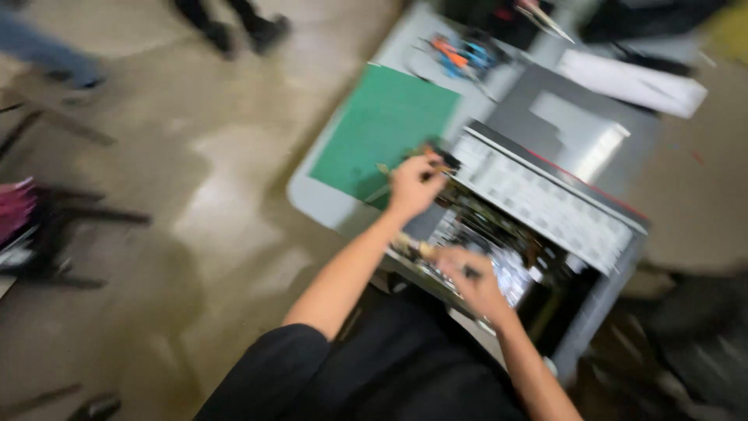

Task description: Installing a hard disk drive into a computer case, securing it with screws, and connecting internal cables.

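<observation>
2 bare hands work at an open computer case (545, 226) that lies on its side on a grey table (319, 199), its open face turned up toward the person so the boards and wiring inside can be reached from above. The left hand (413, 183) is closed around a small dark-and-orange object at the case's upper left corner, just beside the perforated metal panel (538, 206); motion blur hides what the object is, though it looks like a tool handle or a connector. The right hand (471, 281) reaches down into the near side of the case with fingers curled, and a short dark thing shows against them; whether it is pinched or only touched I cannot tell (the whole frame is smeared by a head turn).

1 green cutting mat (386, 129) lies flat on the table just left of the case, partly under the left hand, likely placed there to give a soft surface for small parts. Beyond it, at the far end of the table, a cluster of orange- and blue-handled hand tools (460, 54) sits near, within reach of both arms. A white sheet (631, 82) lies to the right of them. On the floor at the left, another person's shoes (241, 31) and a dark chair frame (70, 234) stand well apart from the work.
</observation>
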